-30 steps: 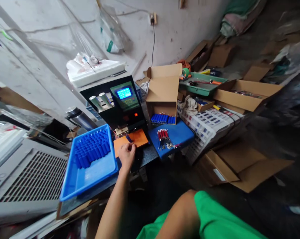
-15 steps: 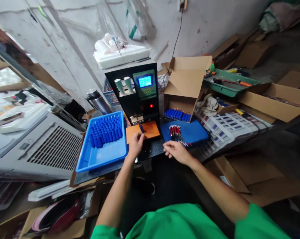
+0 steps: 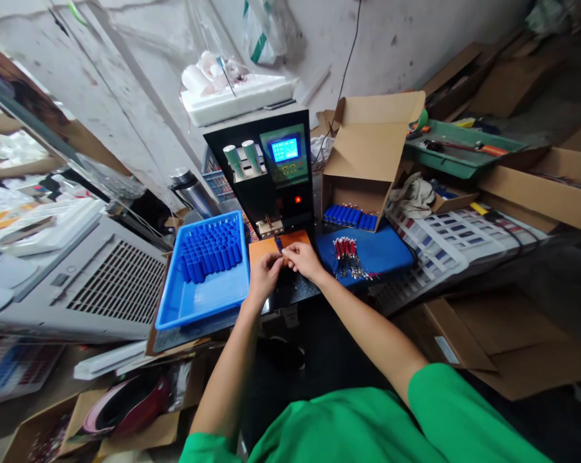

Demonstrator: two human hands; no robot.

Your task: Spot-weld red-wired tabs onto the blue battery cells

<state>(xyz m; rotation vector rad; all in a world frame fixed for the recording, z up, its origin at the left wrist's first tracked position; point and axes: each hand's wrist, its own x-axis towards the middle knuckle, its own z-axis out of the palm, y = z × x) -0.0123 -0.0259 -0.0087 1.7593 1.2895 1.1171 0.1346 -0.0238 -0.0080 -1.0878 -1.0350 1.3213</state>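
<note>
A small blue cylinder [image 3: 278, 244] stands on the orange board [image 3: 258, 247], below the metal tips of a black machine [image 3: 266, 193] with a lit screen. My left hand [image 3: 267, 273] is closed close to the cylinder's near side. Beside it my right hand [image 3: 301, 258] is closed too, its fingertips at the cylinder. What either hand pinches is too small to make out. Many blue cylinders [image 3: 208, 254] stand in a blue tray [image 3: 203, 299] on the left. Red pieces with leads [image 3: 345, 249] lie on a blue pad [image 3: 394, 254] at the right.
An open cardboard box [image 3: 360, 148] with a row of blue cylinders is behind the pad. A steel flask [image 3: 193, 191] rises behind the tray. White foam [image 3: 242, 99] tops the machine. A green tray [image 3: 464, 151] and a white basket [image 3: 430, 238] are farther right.
My right hand has moved left from the pad's front edge to the cylinder, joining my left hand. The view has shifted slightly.
</note>
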